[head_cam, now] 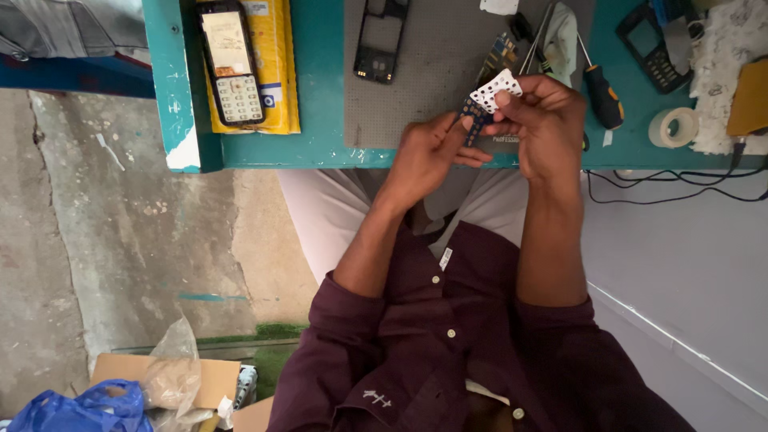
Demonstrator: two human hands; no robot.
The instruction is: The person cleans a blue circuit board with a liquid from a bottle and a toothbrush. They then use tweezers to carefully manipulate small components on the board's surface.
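My left hand (428, 152) pinches the lower end of a small dark-blue circuit board (474, 122) just over the edge of the teal workbench (320, 96). My right hand (544, 120) grips the same board from the right, and its fingertips hold a white perforated keypad sheet (496, 88) that lifts off the board's top. Both hands meet above a grey work mat (432, 72).
On the bench lie a keypad phone (230, 64) on a yellow packet (276, 64), an empty black phone frame (380, 40), a screwdriver with a black and orange handle (602, 94), a tape roll (672, 126), another dark phone (652, 48) and black cables (680, 188). A cardboard box (160, 376) and a blue bag (80, 408) sit on the floor.
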